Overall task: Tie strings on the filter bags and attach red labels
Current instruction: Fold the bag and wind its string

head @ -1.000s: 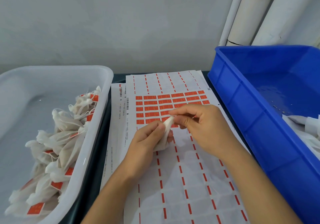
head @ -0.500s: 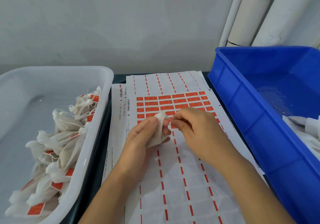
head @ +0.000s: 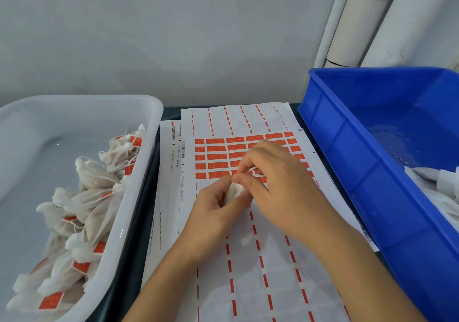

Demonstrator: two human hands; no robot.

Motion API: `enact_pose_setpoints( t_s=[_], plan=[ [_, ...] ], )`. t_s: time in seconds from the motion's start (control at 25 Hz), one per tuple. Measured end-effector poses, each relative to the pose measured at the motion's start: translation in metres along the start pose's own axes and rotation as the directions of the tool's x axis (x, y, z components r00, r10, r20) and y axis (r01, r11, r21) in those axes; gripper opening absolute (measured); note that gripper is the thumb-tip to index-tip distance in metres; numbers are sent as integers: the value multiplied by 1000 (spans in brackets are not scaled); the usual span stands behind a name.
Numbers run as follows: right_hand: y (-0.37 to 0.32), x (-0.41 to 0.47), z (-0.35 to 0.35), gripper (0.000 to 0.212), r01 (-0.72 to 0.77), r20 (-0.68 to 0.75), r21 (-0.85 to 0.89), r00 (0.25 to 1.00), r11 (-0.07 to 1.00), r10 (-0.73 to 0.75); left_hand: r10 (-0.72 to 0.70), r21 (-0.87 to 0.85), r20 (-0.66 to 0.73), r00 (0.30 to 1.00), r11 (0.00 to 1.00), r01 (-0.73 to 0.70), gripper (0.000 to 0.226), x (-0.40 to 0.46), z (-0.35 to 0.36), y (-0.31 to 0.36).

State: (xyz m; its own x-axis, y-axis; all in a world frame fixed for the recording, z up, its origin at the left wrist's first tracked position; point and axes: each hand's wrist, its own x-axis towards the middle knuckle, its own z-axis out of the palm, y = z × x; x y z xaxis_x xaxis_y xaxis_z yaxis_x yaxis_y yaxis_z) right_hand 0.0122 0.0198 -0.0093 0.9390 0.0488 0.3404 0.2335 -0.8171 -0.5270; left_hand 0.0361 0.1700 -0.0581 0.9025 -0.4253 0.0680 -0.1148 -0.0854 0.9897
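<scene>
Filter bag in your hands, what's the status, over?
Left hand grips filter bag. Right hand pinches at its top, above the label sheet. No red label visible on it. Nothing in the way.

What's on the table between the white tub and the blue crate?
Head view: stacked white label sheets with red labels, both hands working above them.

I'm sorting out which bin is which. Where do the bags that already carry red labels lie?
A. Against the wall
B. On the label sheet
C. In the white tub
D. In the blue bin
C: the labelled bags are piled in the white tub on the left, while the bags in the blue bin show no red labels.
</scene>
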Motion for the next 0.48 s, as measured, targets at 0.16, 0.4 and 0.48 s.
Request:
enact_pose_setpoints(
  t_s=[0.16,0.4,0.48],
  plan=[
    [7,-4,10,8,-106,70,195,993,975,94,-3,106,-50,999,994,8,16,0,3,-3],
    [10,-3,18,11,-112,-29,169,992,979,119,23,191,-181,983,982,13,15,0,4,-11],
    [11,-4,19,9,-141,-29,190,988,972,149,46,216,-213,976,976,1,14,-1,7,-11]
  ],
)
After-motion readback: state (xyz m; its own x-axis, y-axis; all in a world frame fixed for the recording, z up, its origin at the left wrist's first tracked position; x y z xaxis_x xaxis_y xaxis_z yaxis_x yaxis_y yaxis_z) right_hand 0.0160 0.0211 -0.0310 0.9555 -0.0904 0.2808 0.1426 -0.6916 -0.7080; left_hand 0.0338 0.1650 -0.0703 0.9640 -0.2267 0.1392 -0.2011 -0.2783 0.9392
